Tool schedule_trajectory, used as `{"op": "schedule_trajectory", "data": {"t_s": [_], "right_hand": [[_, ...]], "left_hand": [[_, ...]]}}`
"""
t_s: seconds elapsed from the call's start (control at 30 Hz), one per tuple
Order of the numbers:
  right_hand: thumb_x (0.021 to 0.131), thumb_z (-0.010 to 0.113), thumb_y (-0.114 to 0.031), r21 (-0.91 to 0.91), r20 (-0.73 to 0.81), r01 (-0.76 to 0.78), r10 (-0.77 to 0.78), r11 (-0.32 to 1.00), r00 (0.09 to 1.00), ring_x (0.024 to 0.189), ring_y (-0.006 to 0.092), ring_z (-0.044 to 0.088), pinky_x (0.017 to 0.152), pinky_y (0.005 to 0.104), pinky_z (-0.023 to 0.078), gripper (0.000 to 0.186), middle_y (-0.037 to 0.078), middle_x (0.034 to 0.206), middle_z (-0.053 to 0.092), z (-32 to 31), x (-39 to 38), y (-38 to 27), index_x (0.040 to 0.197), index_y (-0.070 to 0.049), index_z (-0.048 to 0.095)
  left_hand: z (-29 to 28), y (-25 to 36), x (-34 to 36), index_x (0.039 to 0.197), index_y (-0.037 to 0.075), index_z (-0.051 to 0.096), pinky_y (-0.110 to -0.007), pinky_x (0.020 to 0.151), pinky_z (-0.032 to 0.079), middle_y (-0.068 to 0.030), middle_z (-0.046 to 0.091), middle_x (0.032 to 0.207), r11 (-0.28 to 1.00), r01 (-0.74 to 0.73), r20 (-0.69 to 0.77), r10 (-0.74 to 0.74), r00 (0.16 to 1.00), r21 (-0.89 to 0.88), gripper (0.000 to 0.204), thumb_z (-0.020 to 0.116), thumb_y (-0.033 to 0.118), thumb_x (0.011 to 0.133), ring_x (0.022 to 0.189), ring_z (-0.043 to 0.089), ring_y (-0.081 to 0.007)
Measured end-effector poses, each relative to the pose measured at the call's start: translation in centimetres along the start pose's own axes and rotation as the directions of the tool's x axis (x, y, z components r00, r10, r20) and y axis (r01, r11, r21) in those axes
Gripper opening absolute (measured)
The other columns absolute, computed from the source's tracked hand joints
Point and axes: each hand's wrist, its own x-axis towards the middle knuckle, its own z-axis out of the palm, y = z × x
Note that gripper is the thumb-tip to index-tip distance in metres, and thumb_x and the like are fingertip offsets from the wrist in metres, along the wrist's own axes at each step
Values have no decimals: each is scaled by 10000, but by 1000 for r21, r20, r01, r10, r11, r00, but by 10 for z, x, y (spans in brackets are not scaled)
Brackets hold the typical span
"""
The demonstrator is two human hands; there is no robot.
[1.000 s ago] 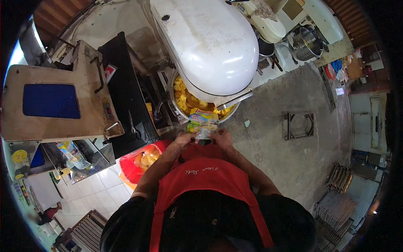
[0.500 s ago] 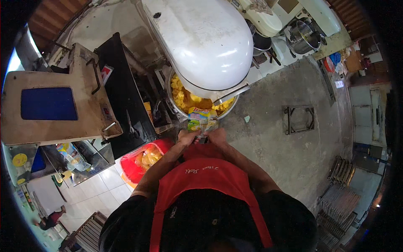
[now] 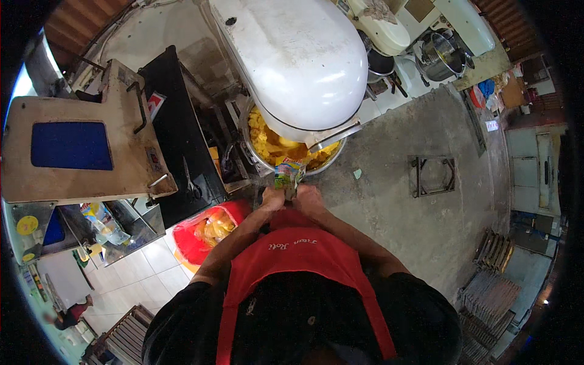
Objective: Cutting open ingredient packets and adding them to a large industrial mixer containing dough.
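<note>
The packet [image 3: 289, 172] is a small, soft, glossy one, printed in yellow, green and pale blue, with some red near its top edge and a duller, greyish lower end; it looks creased and drawn in rather than flat, its upper part spreading a little wider than the part between the hands; whether it is sealed or cut I cannot tell. It is held in front of the red apron [image 3: 292, 252], its top overlapping the near rim of the metal bowl [image 3: 342, 152] in this view; whether it touches the rim I cannot tell. The left hand [image 3: 273, 198] grips its left side, fingers curled in; the right hand [image 3: 309, 198] grips its right side, likewise curled, knuckles up; both fists sit close together at the lower end. In the bowl lies a lumpy, bright yellow mass [image 3: 262, 137], deeper orange-brown in places; the big white mixer [image 3: 304, 61] overhangs it; a red bag [image 3: 186, 236] with yellowish contents stands near the left forearm.
</note>
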Motion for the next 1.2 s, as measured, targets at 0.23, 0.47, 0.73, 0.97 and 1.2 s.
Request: {"op": "schedule_trajectory", "data": {"t_s": [0.23,0.47,0.73,0.97,1.2], "right_hand": [[809,632,-209,-119,5,128,-128,985,992,894,425,639,769,513,519,244,228,965,657,13,11,0,923,5,650],[790,631,-171,-264,-142,335,-380,904,914,831,351,635,722,449,527,308,176,884,623,8,9,13,1061,-26,615],[747,632,-84,-249,-257,507,-560,826,787,849,318,601,739,394,522,416,142,928,578,0,3,8,1158,-23,619],[745,659,-82,-155,-361,622,-630,767,687,906,328,598,766,412,518,469,129,948,577,-19,0,4,1212,-71,616],[763,644,-79,-211,-268,582,-619,786,739,956,309,588,759,407,515,383,115,948,559,-12,1,10,1144,-116,629]], "left_hand": [[0,-76,65,782,13,648,-473,639,523,-206,650,742,425,-640,272,654,706,640,230,726,154,619,730,649,-388],[-3,-22,36,899,14,653,-444,692,564,-129,677,858,990,97,224,-118,967,101,129,567,110,892,834,675,-281],[-11,-13,14,1318,61,448,-503,899,554,-104,495,1317,752,235,422,62,905,-615,328,402,165,1011,1134,565,-292],[5,-12,12,1339,62,457,-433,845,536,-108,525,1267,553,163,260,102,960,-817,452,366,392,1045,1039,598,-282],[15,-28,58,1054,40,565,-361,661,508,-112,615,977,729,-98,-61,78,995,-677,334,558,363,969,869,595,-206]]}}
